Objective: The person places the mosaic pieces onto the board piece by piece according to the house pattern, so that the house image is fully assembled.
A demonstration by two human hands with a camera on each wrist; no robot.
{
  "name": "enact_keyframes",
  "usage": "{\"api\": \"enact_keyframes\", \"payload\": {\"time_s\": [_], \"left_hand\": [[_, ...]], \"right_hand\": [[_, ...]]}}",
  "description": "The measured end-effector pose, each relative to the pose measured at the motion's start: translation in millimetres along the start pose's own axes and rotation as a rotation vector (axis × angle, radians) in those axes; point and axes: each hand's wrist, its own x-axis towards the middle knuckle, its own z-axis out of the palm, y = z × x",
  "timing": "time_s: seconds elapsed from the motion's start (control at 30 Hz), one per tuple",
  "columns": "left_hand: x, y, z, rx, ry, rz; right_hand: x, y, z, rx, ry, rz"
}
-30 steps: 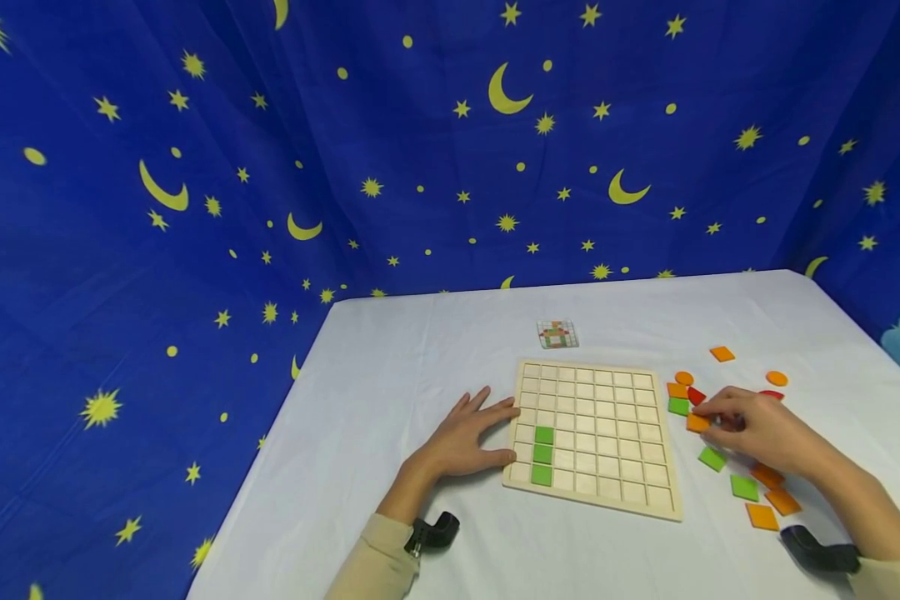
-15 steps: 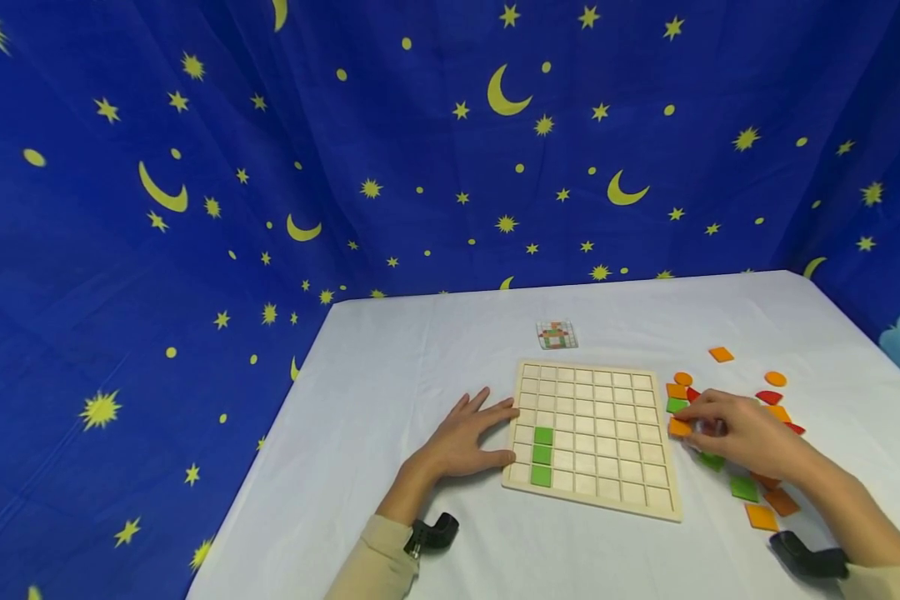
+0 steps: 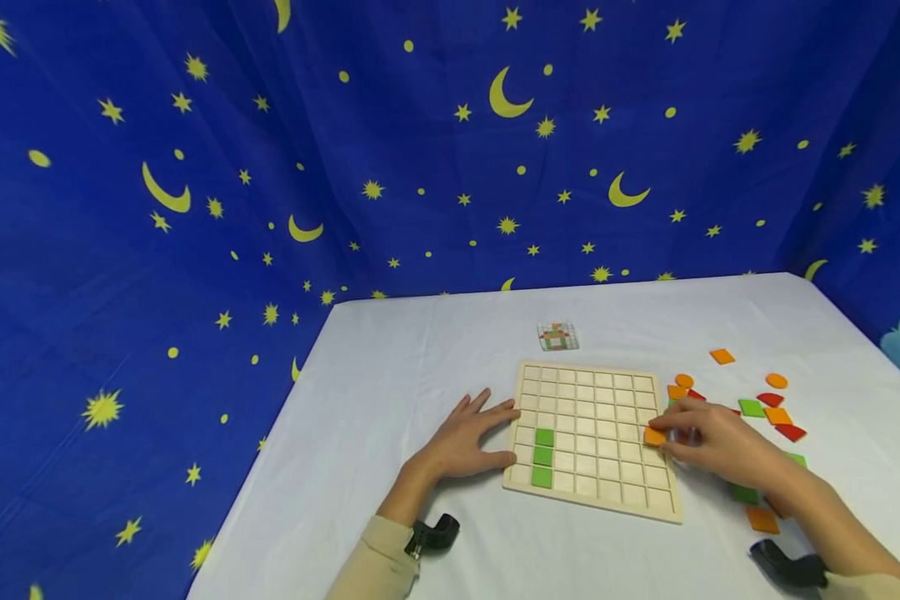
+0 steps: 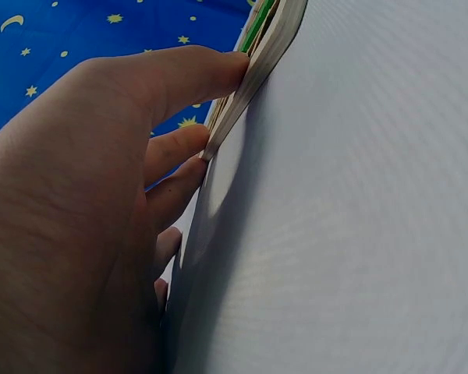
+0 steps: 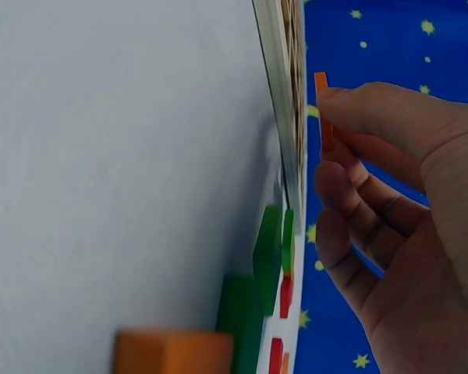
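Note:
A square wooden grid board point(image 3: 607, 467) lies on the white table, with a column of three green square tiles point(image 3: 543, 457) in its lower left cells. My left hand point(image 3: 457, 442) rests at the board's left edge, fingers spread; in the left wrist view its thumb and fingertips touch the board's rim point(image 4: 253, 86). My right hand point(image 3: 720, 442) pinches an orange square tile point(image 3: 655, 437) between thumb and fingers, over the board's right side. The right wrist view shows that orange tile point(image 5: 324, 109) edge-on, raised above the board.
Loose orange, green and red pieces, such as a red piece point(image 3: 770, 400) and an orange disc point(image 3: 777, 381), lie right of the board, some hidden under my right arm. A small pattern card point(image 3: 557, 336) lies behind the board. A blue star-patterned curtain point(image 3: 450, 150) encloses the table.
My right hand has moved left with the orange tile, from among the loose pieces to over the board's right edge. My left hand has stayed in place.

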Motion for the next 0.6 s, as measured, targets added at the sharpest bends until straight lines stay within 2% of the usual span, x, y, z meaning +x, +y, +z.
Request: {"api": "enact_keyframes", "payload": {"time_s": [0.37,0.6], "left_hand": [[-1.1,0.4,0.4,0.002,0.004,0.0],[-0.7,0.7,0.0,0.003,0.002,-0.005]], "right_hand": [[1.5,-15,12,0.03,-0.042,-0.023],[3.1,-22,15,0.036,-0.047,-0.091]]}}
